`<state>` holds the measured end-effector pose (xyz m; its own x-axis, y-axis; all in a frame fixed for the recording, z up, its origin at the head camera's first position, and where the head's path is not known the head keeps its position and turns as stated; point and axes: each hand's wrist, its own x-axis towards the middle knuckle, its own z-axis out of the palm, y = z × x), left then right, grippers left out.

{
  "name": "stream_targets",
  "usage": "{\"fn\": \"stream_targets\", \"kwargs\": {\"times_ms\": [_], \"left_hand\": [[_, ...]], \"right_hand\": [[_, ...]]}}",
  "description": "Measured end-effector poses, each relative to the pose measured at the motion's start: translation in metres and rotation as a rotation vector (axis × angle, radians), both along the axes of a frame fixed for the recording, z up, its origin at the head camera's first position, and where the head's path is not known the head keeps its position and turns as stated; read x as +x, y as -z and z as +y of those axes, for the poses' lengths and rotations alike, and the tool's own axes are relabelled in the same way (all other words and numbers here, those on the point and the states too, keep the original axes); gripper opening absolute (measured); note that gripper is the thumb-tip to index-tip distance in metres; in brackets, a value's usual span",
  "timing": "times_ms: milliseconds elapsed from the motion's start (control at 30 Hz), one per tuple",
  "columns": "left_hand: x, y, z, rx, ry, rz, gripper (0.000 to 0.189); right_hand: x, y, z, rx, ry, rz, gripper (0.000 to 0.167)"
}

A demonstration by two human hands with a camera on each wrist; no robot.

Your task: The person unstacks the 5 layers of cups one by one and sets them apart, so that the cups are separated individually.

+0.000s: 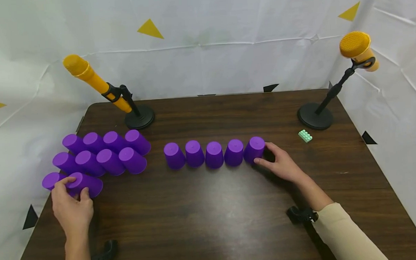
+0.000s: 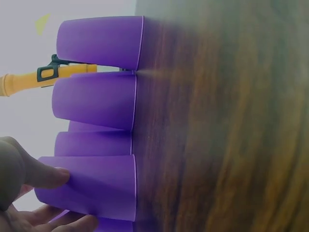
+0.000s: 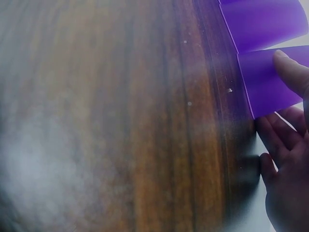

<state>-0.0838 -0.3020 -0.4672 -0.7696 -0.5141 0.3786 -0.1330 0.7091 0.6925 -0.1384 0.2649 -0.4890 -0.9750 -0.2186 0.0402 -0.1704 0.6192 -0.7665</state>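
Purple cups stand upside down on the dark wooden table [image 1: 204, 214]. At the left, my left hand [image 1: 72, 205] grips the front cup [image 1: 87, 184] of a cluster, thumb on its near side and fingers round the other. In the left wrist view this cup [image 2: 91, 186] has its rim at the tabletop. One more cup [image 1: 51, 180] is just left of it, with two rows of several cups behind. My right hand [image 1: 281, 163] holds the rightmost cup [image 1: 254, 149] in a separate row in the middle. The right wrist view shows the thumb on that cup [image 3: 268, 82].
Behind the cluster a yellow microphone [image 1: 96, 82] leans on a black stand [image 1: 140, 117]. Another yellow microphone [image 1: 356, 44] is on a stand [image 1: 315, 116] at the back right. A small mint-green toy brick [image 1: 305, 135] lies before it. White sheeting [image 1: 209, 68] surrounds the table.
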Motion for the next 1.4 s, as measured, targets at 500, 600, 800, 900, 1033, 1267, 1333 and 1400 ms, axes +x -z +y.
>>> {"fn": "stream_targets", "kwargs": {"times_ms": [500, 600, 800, 900, 1033, 1267, 1333, 1400], "left_hand": [[-0.001, -0.042, 0.054, -0.093, 0.104, 0.412, 0.03], [-0.008, -0.043, 0.085, -0.049, 0.315, 0.375, 0.035], [-0.025, -0.024, 0.138, -0.108, 0.634, 0.058, 0.062], [-0.035, -0.015, 0.154, -0.12, 0.695, 0.014, 0.067], [-0.046, -0.008, 0.169, -0.102, 0.67, 0.032, 0.062], [-0.055, 0.0, 0.181, -0.064, 0.6, 0.07, 0.046], [-0.056, 0.002, 0.182, -0.06, 0.594, 0.085, 0.042], [-0.058, 0.004, 0.182, -0.051, 0.593, 0.105, 0.039]], "right_hand": [[0.0, 0.001, 0.001, 0.009, -0.002, -0.008, 0.061], [0.001, 0.001, 0.001, 0.012, 0.0, -0.008, 0.062], [0.0, 0.001, 0.001, 0.01, 0.001, -0.005, 0.062], [-0.001, 0.002, 0.0, 0.008, -0.001, 0.001, 0.061], [-0.002, 0.002, 0.001, 0.007, 0.0, 0.014, 0.06], [-0.002, 0.003, 0.001, 0.001, -0.004, 0.014, 0.059], [-0.002, 0.003, 0.001, 0.0, -0.003, 0.011, 0.059], [-0.002, 0.003, 0.001, -0.004, -0.004, 0.008, 0.059]]}}
